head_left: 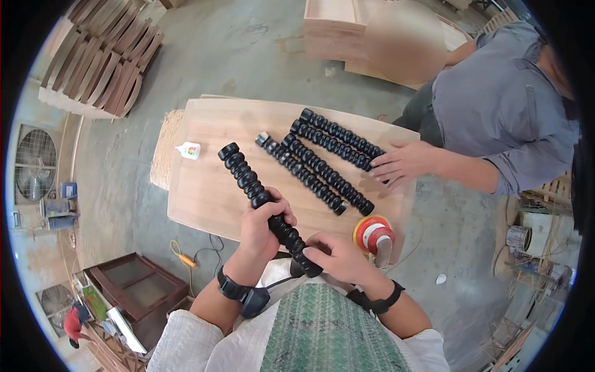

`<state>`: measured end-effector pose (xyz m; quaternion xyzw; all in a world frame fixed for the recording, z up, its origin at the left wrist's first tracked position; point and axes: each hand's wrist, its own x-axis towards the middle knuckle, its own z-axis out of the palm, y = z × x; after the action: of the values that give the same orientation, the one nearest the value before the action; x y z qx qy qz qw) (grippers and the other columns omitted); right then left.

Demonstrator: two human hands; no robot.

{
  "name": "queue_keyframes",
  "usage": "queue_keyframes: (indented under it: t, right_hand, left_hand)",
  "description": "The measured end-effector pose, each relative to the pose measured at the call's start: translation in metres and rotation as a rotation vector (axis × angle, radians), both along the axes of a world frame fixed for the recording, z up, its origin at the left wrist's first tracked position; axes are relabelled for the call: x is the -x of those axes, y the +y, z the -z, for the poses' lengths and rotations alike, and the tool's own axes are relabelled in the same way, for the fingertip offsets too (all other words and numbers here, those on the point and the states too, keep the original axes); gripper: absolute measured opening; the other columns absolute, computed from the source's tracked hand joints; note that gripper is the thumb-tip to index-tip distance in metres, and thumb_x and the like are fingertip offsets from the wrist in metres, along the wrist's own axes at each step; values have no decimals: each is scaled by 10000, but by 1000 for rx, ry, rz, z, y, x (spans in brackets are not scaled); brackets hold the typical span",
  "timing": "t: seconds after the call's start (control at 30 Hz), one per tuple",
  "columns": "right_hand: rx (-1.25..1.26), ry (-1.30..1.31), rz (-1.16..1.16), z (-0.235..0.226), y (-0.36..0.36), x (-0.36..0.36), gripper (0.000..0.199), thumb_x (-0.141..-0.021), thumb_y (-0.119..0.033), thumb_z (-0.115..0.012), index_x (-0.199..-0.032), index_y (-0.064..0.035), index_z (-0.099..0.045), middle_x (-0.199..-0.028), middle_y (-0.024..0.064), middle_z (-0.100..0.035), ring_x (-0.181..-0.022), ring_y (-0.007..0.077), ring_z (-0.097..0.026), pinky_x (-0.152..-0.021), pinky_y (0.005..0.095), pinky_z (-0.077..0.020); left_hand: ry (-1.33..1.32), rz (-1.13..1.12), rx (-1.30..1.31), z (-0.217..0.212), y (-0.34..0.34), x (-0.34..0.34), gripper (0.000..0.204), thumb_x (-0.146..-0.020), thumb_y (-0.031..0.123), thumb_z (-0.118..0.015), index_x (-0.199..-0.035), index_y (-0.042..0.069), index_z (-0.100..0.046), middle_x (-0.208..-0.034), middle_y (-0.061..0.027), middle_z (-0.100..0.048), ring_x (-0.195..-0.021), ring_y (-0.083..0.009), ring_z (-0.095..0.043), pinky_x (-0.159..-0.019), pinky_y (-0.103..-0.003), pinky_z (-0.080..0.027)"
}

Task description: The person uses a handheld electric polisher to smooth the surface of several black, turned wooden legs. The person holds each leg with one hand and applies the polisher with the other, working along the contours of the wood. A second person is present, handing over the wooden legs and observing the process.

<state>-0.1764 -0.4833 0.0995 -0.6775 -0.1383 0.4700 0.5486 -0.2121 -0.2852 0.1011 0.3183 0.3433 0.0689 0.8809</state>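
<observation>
I hold a black turned spindle (246, 180) with bead-like rings, tilted over the near edge of a pale wooden panel (214, 186). My left hand (263, 226) is wrapped round its middle. Closed on the spindle's lower end, near my apron, is my right hand (334, 257). Several similar black spindles (325, 175) lie slantwise on the panel beyond my hands; one, the leftmost (296, 167), looks paler and shinier in places. A co-worker's hand (403, 162) rests on the near ends of the two farthest spindles (341, 136).
A red and white round sander (375, 237) sits at the panel's near right corner. A white glue bottle (189, 150) lies at the left edge. The co-worker (496, 111) stands at the right. Curved wooden parts (99, 68) are stacked far left; a cable (186, 260) trails on the floor.
</observation>
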Motion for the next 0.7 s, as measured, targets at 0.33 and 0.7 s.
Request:
queue_keyframes:
  t: [0.33,0.7]
  right_hand:
    - [356,-448,-95,26,-18,-22,336,-893,-208,-713,-1132,20,-652,-988,188,-728,-866,303,-729,-778,375,-565]
    - [544,-648,-30,31,-39,-54,309,-868,-191,-719,-1109,-11,-644,-971,165,-701,-909,354,-685,-788,439,-541]
  left_hand:
    - [55,-138,98,19,9,2,153,-871,96,-595,-1001,96,-514,-796,-84,-569,-682,-223,-559,-663,-381,-487]
    - [25,-148,137,27,14,3,132,-864,91,-588,-982,90,-530,-781,-79,-558,-682,-220,-549,-658,-374,-476]
